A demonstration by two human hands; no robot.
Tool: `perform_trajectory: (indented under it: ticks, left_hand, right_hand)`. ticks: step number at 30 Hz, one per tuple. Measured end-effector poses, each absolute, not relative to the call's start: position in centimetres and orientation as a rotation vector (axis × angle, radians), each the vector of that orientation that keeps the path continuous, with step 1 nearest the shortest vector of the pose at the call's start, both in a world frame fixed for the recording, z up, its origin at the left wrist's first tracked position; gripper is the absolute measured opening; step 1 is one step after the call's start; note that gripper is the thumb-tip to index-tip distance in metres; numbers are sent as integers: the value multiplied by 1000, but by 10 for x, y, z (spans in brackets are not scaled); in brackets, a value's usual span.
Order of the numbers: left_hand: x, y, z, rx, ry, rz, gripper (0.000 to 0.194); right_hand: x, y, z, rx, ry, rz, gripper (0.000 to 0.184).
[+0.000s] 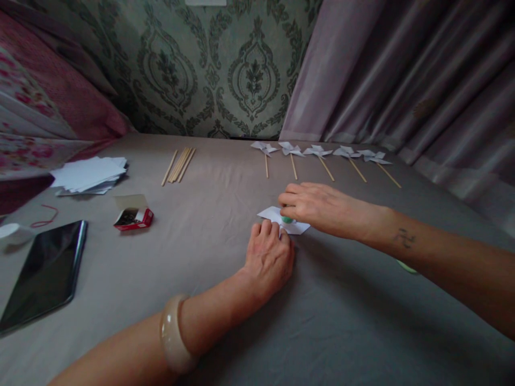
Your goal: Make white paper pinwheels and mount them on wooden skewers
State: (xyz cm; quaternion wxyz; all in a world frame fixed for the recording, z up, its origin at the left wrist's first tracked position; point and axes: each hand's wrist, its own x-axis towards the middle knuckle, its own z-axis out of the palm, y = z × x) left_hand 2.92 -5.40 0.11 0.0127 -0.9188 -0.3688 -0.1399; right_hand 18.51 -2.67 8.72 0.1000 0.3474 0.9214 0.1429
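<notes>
A folded piece of white paper [298, 228] lies on the cloth-covered table, partly under both hands. My left hand [270, 257] rests at its near edge, fingers curled and pressing it down. Above the paper, my right hand [322, 209] is closed around a small green object [287, 219]; the fingers hide most of it, so its kind is unclear. Farther back, several white paper pinwheels [317, 151] on wooden sticks lie in a row.
At the left are a paper stack [90, 174], several wooden sticks [182, 165], an open red box [134, 219] of small dark pieces, a red string [46, 220], a white round item [14, 234] and a dark tablet [44, 273]. A pale green item [407, 267] shows beside my right forearm.
</notes>
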Motion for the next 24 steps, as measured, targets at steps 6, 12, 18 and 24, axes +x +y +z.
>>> perform_trajectory:
  ticks: [6,12,18,24]
  left_hand:
    - [30,-54,2,-2877,-1171,-420,32]
    - [29,-54,5,-2892,-1165,-396,33]
    - [29,-54,7,-2887,-1185,-366,33]
    - [28,-54,6,-2867,-1176,-344,33]
  right_hand:
    - [186,-21,91,1033,2741,363,14]
    - [188,-15,93,1036,2760,335,19]
    - [187,-11,94,1187,2801,153,21]
    - [185,-5,113,1369,2648,79,7]
